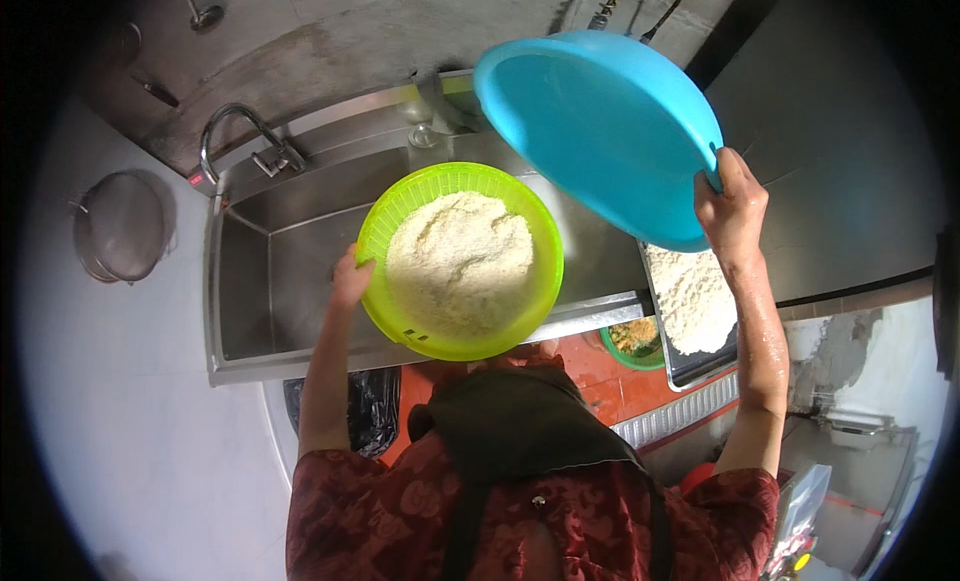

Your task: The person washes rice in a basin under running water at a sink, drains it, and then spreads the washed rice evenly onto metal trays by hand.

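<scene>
My left hand grips the left rim of a lime-green plastic colander, held over the front of a stainless steel sink. A heap of pale, crumbly, flour-like material lies in the colander. With my right hand I hold a large blue plastic basin by its rim, up and to the right of the colander. The basin is tilted, and its visible inside shows no contents. Beneath my right forearm, a dark metal tray bears more of the pale material.
A curved chrome faucet stands at the back left of the sink. Round wire strainers hang on the left wall. Below the sink are a green bowl with food scraps and a black plastic bag.
</scene>
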